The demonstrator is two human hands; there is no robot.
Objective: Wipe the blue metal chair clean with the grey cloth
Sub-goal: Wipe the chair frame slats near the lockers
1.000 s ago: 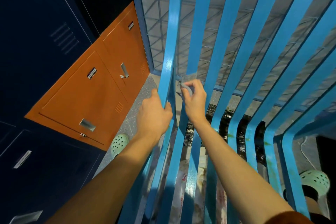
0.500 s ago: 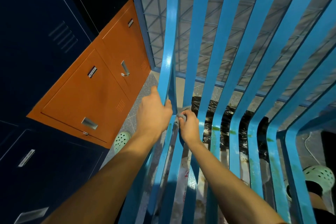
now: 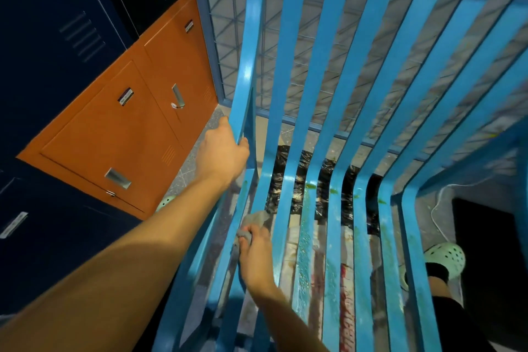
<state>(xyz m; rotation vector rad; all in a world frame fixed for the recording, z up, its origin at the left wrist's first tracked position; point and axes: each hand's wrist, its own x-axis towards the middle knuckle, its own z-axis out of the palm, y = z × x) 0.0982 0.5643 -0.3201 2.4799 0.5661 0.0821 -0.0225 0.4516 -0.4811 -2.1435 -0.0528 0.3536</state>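
The grip of the left hand (image 3: 221,156) curls round the frame of the blue metal chair (image 3: 251,51), while the grip of the right hand (image 3: 255,254) pinches the grey cloth (image 3: 256,218), bunched just beyond its fingertips on a seat slat, where a loose pinch may drop it through the gap.

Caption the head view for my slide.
Left hand grips blue chair frame; right hand holds grey cloth against its seat.
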